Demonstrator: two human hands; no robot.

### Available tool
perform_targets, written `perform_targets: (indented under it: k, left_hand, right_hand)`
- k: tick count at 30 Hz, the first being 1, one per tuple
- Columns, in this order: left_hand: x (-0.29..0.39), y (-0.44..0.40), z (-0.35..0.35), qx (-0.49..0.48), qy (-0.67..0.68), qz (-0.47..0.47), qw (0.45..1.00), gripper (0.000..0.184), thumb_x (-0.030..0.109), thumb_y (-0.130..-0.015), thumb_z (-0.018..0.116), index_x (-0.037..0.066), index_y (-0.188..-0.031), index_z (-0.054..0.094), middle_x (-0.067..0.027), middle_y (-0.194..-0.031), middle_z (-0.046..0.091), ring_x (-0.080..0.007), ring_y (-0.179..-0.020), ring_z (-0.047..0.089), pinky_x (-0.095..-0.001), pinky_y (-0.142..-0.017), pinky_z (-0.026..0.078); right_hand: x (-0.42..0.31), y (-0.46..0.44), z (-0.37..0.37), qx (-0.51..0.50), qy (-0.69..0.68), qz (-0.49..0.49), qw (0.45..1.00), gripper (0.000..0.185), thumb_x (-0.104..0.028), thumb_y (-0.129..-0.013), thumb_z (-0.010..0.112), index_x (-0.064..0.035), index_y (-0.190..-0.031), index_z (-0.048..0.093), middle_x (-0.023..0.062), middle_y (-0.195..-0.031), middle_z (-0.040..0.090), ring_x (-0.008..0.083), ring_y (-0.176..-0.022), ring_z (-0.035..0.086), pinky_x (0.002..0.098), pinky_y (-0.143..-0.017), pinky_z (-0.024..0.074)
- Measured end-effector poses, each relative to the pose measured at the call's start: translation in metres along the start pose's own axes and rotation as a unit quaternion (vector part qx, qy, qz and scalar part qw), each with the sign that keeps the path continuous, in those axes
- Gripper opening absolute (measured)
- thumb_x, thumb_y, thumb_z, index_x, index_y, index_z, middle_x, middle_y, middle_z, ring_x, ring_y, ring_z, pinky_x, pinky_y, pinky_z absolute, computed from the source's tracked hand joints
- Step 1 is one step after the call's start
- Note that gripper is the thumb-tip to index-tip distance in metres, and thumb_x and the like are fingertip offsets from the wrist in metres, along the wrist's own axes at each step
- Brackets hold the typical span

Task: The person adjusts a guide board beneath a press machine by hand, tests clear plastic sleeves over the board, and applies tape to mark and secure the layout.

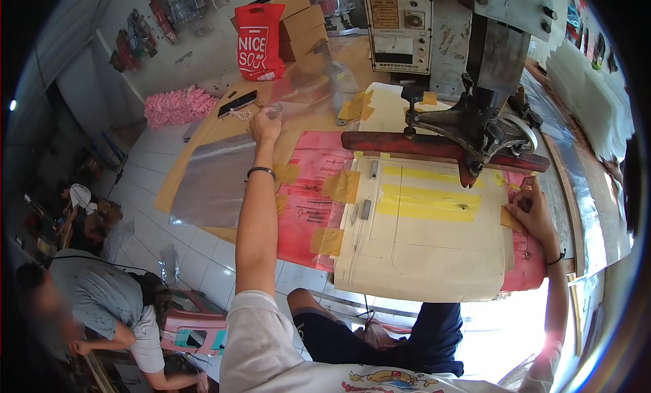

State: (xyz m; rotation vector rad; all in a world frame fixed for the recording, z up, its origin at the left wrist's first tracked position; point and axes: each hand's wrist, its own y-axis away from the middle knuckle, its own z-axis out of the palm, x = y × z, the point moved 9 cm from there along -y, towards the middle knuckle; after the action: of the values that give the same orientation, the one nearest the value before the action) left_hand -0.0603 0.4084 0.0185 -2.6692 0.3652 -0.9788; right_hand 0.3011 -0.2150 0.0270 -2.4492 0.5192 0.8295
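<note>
My left hand (266, 125) reaches far out over the brown worktop, its fingers closed at the edge of a clear plastic sheet (298, 81). A dark phone (237, 103) lies just left of those fingers. My right hand (534, 213) is at the right side of a cream board (434, 250), with thumb and fingers pinched together; what is between them is too small to tell. Yellow tape strips (430, 202) and drawn lines mark the board, which lies over a red sheet (315, 203). A dark red press bar (434, 147) crosses above the board's far edge.
The press machine (441, 40) with its control panel stands at the back. Beside it are a red bag (260, 44) and cardboard boxes (302, 27). Clear sheets (217, 179) lie at left; white sheets (590, 94) stack at right. A co-worker (102, 305) sits at lower left.
</note>
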Motion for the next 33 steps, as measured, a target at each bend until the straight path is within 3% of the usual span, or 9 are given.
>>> perform_targets:
  k: [1, 4, 10, 13, 19, 22, 25, 29, 33]
  left_hand:
    - [-0.003, -0.003, 0.002, -0.010, 0.049, -0.001, 0.999, 0.042, 0.048, -0.082, 0.073, 0.020, -0.113, 0.073, -0.0080, -0.123, 0.069, -0.0288, -0.126, 0.055, -0.0576, -0.111, 0.024]
    - [0.011, 0.021, -0.012, 0.110, -0.184, -0.012, 0.977, 0.045, 0.047, -0.083, 0.073, 0.013, -0.112, 0.074, -0.0107, -0.128, 0.062, -0.0327, -0.128, 0.047, -0.0507, -0.107, 0.028]
    - [0.021, 0.029, -0.015, 0.016, -0.153, 0.017, 0.988, 0.052, 0.047, -0.081, 0.074, 0.008, -0.115, 0.071, -0.0162, -0.137, 0.054, -0.0331, -0.132, 0.041, -0.0496, -0.106, 0.030]
    - [0.030, 0.029, -0.016, 0.074, -0.134, 0.085, 0.984, 0.046, 0.038, -0.082, 0.074, 0.008, -0.118, 0.068, -0.0183, -0.126, 0.061, -0.0319, -0.124, 0.050, -0.0480, -0.106, 0.030]
    - [0.047, 0.019, -0.021, 0.106, 0.151, 0.181, 0.966, 0.037, 0.010, -0.084, 0.068, 0.002, -0.119, 0.058, -0.0178, -0.095, 0.070, -0.0347, -0.098, 0.067, -0.0474, -0.092, 0.046]
    - [0.052, 0.018, -0.045, 0.105, 0.280, 0.194, 0.934, 0.038, 0.011, -0.090, 0.067, -0.001, -0.123, 0.054, -0.0176, -0.113, 0.065, -0.0318, -0.108, 0.065, -0.0452, -0.083, 0.054]
    - [0.041, 0.028, -0.024, -0.048, 0.553, -0.027, 0.831, 0.033, 0.010, -0.096, 0.060, -0.003, -0.126, 0.053, -0.0183, -0.119, 0.061, -0.0316, -0.107, 0.066, -0.0460, -0.084, 0.059]
    - [0.034, 0.017, -0.028, -0.030, 0.486, 0.014, 0.874, 0.034, 0.003, -0.100, 0.051, -0.007, -0.132, 0.049, -0.0178, -0.122, 0.058, -0.0312, -0.097, 0.068, -0.0391, -0.073, 0.065]
    - [0.093, 0.050, -0.127, 0.152, 0.473, 0.090, 0.863, 0.026, 0.002, -0.098, 0.052, -0.008, -0.121, 0.059, -0.0171, -0.113, 0.066, -0.0226, -0.090, 0.068, -0.0340, -0.073, 0.062]
  right_hand:
    - [-0.001, 0.000, 0.000, 0.000, 0.002, -0.001, 1.000, 0.045, -0.005, -0.080, 0.077, -0.0057, -0.108, 0.041, 0.0002, -0.066, 0.060, 0.0046, -0.050, 0.044, 0.0243, -0.047, 0.0306]
    - [-0.001, 0.001, 0.000, -0.001, 0.013, -0.002, 1.000, 0.044, -0.006, -0.080, 0.076, -0.0055, -0.107, 0.041, -0.0002, -0.067, 0.060, 0.0049, -0.051, 0.044, 0.0245, -0.047, 0.0308]
    - [-0.005, 0.001, -0.002, 0.001, 0.015, -0.001, 1.000, 0.044, -0.007, -0.080, 0.077, -0.0051, -0.108, 0.042, -0.0002, -0.068, 0.060, 0.0054, -0.052, 0.045, 0.0244, -0.048, 0.0322]
    - [-0.014, 0.000, 0.000, 0.001, 0.029, -0.009, 1.000, 0.045, -0.006, -0.080, 0.077, -0.0045, -0.108, 0.042, -0.0001, -0.067, 0.059, 0.0055, -0.052, 0.045, 0.0244, -0.049, 0.0326]
    - [-0.007, 0.001, -0.001, 0.012, 0.028, -0.022, 0.999, 0.047, -0.005, -0.080, 0.077, -0.0052, -0.109, 0.041, 0.0005, -0.066, 0.060, 0.0060, -0.050, 0.045, 0.0250, -0.047, 0.0320]
    - [-0.007, 0.000, -0.001, 0.006, 0.018, -0.017, 1.000, 0.048, -0.004, -0.080, 0.077, -0.0053, -0.111, 0.040, 0.0010, -0.065, 0.061, 0.0065, -0.049, 0.045, 0.0251, -0.047, 0.0321]
    - [-0.004, 0.000, 0.000, -0.003, -0.008, -0.008, 1.000, 0.049, -0.005, -0.081, 0.077, -0.0052, -0.113, 0.040, 0.0011, -0.065, 0.061, 0.0071, -0.049, 0.047, 0.0252, -0.047, 0.0330]
    - [0.000, -0.001, -0.001, 0.003, 0.007, -0.039, 0.999, 0.052, -0.007, -0.081, 0.078, -0.0055, -0.116, 0.040, 0.0013, -0.067, 0.061, 0.0079, -0.052, 0.049, 0.0252, -0.049, 0.0358]
    - [-0.006, -0.001, -0.001, -0.009, -0.024, -0.009, 1.000, 0.054, -0.008, -0.082, 0.079, -0.0059, -0.118, 0.039, 0.0015, -0.069, 0.062, 0.0082, -0.056, 0.052, 0.0252, -0.052, 0.0386]
